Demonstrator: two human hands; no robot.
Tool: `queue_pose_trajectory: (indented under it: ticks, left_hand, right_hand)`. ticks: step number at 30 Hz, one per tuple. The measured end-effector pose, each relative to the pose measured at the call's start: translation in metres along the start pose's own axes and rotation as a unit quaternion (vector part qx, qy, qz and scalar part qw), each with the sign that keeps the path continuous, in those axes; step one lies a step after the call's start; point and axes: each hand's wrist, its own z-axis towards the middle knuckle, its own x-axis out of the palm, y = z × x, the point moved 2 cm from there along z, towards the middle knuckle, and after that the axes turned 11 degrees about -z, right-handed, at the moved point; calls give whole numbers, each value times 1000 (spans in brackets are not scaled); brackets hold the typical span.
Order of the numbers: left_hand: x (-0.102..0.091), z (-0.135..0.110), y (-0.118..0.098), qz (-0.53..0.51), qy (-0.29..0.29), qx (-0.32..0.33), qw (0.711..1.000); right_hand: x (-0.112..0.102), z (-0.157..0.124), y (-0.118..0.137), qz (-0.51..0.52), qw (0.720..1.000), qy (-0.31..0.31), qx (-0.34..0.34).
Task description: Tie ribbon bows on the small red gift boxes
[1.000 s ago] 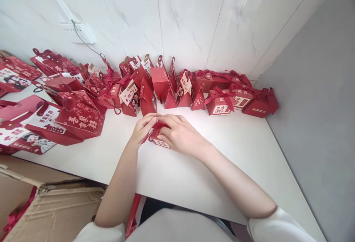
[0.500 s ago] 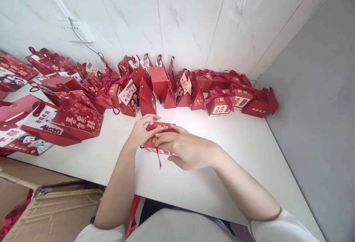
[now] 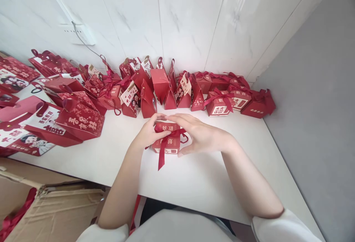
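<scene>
A small red gift box (image 3: 165, 146) with gold characters and a white label lies on the white table in front of me. A dark red ribbon (image 3: 162, 157) crosses its top, and one tail hangs over the near side. My left hand (image 3: 149, 133) grips the box from the left, thumb pressed on the ribbon and fingers curled behind the far edge. On the right, my right hand (image 3: 205, 134) arches beside the box with thumb and fingers spread, its fingertips close to the far edge. A thin loop of cord shows between that hand and the box.
Along the tiled wall stand several finished red boxes with bows (image 3: 220, 103) and several upright pointed boxes (image 3: 148, 101). Larger red gift bags (image 3: 80, 118) crowd the left side. An open cardboard carton (image 3: 63, 212) sits below the table's front left edge. A grey panel (image 3: 310, 97) borders the right.
My right hand has come off the ribbon, moved right and opened. The bow and a wider ribbon tail now show on the box. My left hand has shifted slightly right with the box.
</scene>
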Motion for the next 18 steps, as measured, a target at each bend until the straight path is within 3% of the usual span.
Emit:
queue_pose_trajectory:
  ticks: [3,7,10,12,15,18]
  left_hand:
    - [2,0,3,-11,-15,-14,1000]
    - [7,0,6,-44,-31,-4,999]
    - [10,0,6,-64,-30,43,997]
    - [11,0,7,-98,0,60,993]
    - [10,0,13,-167,62,45,983]
    - [8,3,25,-171,97,22,980]
  right_hand:
    - [18,-3,-31,24,993,53,105]
    - [50,-10,-51,110,988,47,96]
    - [68,-16,-56,195,979,0,68]
    - [75,-18,-59,219,973,-44,55]
    - [76,-18,-68,202,971,-121,35]
    - [72,-19,-81,161,969,-181,41]
